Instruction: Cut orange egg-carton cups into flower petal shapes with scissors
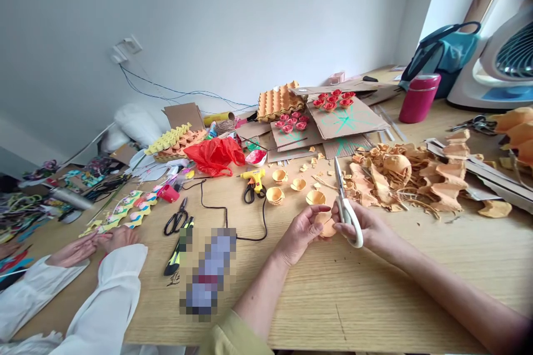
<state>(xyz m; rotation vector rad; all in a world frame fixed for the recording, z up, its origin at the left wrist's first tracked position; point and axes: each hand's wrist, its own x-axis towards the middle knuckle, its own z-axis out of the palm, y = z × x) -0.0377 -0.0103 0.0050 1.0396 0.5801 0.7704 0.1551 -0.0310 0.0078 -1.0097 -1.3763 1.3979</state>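
My left hand (303, 228) pinches a small orange egg-carton cup (328, 227) just above the wooden table (375, 288). My right hand (366, 228) grips white-handled scissors (343, 199), whose blades point up and away, right beside that cup. Three finished orange paper cups (275, 195) lie a little beyond my hands, with a yellow glue gun (255, 178) to their left.
A heap of torn orange carton scraps (408, 177) lies to the right. Cardboard sheets with red paper roses (333, 101) and an egg tray (278, 101) sit farther back. Another person's hands in white sleeves (95, 241) rest at the left, near black scissors (176, 218).
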